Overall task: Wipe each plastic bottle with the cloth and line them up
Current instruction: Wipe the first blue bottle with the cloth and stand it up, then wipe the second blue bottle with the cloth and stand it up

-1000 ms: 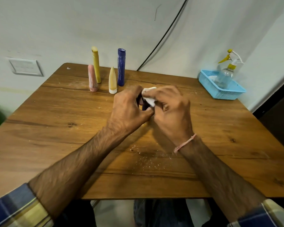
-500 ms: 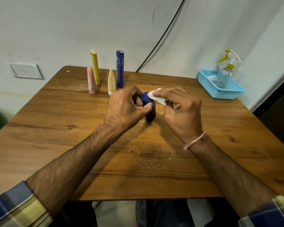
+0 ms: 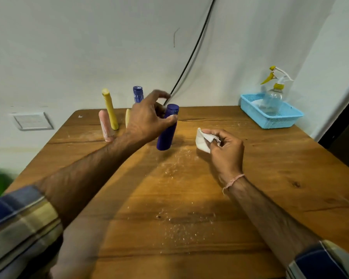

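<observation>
the left hand [image 3: 147, 119] is gripping the purple bottle [image 3: 167, 130]; the right hand [image 3: 223, 147] is pinching the cloth [image 3: 201, 140]. best setting it upright, beside the blue bottle [image 3: 138, 94], without nudging neighbours.

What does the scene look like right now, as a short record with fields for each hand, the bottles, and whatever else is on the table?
left hand: grips the purple bottle near its cap; the bottle is slightly tilted
right hand: holds the white cloth, apart from the purple bottle
back left group: yellow bottle, pink bottle, cream bottle partly hidden by the left hand, blue bottle; all standing
table: wooden, with white specks
far right corner: blue basket holding a spray bottle
</observation>
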`<state>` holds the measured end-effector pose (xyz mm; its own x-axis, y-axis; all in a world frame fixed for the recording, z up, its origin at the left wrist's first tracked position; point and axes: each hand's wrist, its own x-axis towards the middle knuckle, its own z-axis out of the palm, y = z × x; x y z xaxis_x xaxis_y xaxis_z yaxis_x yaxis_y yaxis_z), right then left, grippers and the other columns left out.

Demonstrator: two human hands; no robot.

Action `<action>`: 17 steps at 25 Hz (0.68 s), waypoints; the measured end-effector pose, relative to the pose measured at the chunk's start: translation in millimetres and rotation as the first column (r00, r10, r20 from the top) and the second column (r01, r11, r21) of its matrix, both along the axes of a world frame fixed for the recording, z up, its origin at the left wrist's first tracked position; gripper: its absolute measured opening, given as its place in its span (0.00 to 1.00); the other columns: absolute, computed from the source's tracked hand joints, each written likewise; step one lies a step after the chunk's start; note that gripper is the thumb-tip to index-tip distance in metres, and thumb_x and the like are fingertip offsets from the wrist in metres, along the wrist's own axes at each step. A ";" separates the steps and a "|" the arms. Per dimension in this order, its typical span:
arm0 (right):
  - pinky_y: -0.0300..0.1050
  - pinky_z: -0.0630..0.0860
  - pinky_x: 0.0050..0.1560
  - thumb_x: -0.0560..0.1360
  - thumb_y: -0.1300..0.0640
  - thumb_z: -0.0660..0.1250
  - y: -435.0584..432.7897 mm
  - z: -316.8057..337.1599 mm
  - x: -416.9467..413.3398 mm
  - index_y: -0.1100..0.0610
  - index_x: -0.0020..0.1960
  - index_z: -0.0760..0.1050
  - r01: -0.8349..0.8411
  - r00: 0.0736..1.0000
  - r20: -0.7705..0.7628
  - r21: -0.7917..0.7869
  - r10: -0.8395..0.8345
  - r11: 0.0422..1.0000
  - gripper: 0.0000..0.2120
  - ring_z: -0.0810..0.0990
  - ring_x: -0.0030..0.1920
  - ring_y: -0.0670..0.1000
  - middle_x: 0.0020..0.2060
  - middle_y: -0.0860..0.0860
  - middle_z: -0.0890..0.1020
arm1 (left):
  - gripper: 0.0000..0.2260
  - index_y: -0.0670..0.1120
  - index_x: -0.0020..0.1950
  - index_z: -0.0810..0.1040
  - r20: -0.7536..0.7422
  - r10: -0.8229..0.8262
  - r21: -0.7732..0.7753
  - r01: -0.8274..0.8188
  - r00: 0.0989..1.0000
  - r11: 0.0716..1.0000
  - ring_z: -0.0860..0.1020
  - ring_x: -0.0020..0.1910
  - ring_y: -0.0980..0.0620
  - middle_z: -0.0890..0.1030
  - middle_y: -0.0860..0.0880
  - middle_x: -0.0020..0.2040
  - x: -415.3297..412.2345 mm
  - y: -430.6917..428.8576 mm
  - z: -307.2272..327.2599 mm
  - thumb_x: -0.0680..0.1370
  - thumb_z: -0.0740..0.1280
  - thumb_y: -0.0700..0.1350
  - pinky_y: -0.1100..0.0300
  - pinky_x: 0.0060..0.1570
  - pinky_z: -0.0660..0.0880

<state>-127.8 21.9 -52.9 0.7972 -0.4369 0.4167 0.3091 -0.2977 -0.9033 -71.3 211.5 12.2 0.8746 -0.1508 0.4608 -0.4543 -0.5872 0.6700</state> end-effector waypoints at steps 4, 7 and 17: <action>0.35 0.79 0.40 0.73 0.71 0.70 -19.6 -14.0 45.8 0.50 0.46 0.83 -0.011 0.988 -0.142 0.323 0.060 0.947 0.15 0.80 0.55 0.47 0.49 0.44 0.83 | 0.16 0.50 0.63 0.76 -0.050 -0.084 -0.102 0.079 0.995 0.992 0.83 0.48 0.56 0.85 0.51 0.48 66.9 -19.9 14.9 0.77 0.74 0.45 0.67 0.40 0.78; 0.45 0.81 0.52 0.74 0.70 0.70 -29.4 -24.1 58.6 0.50 0.45 0.83 -0.028 0.977 -0.176 0.442 0.117 0.896 0.14 0.80 0.58 0.50 0.51 0.47 0.83 | 0.15 0.48 0.62 0.77 -0.082 -0.111 -0.162 0.097 0.990 0.982 0.83 0.48 0.54 0.85 0.50 0.48 115.9 -43.6 24.2 0.77 0.74 0.42 0.68 0.37 0.77; 0.42 0.80 0.53 0.75 0.67 0.70 -32.9 -38.0 67.7 0.47 0.44 0.83 -0.104 0.964 -0.195 0.356 0.183 0.929 0.15 0.79 0.59 0.47 0.56 0.47 0.83 | 0.13 0.48 0.63 0.74 -0.129 -0.101 -0.049 0.096 0.986 0.994 0.82 0.50 0.51 0.84 0.46 0.52 195.7 -96.8 -7.4 0.80 0.70 0.40 0.69 0.37 0.75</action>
<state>-60.1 -11.0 -91.0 0.9162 -0.3947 0.0694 0.1060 0.0716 -0.9918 124.4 114.8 4.8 0.9096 -0.2220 0.3512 -0.4153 -0.5136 0.7508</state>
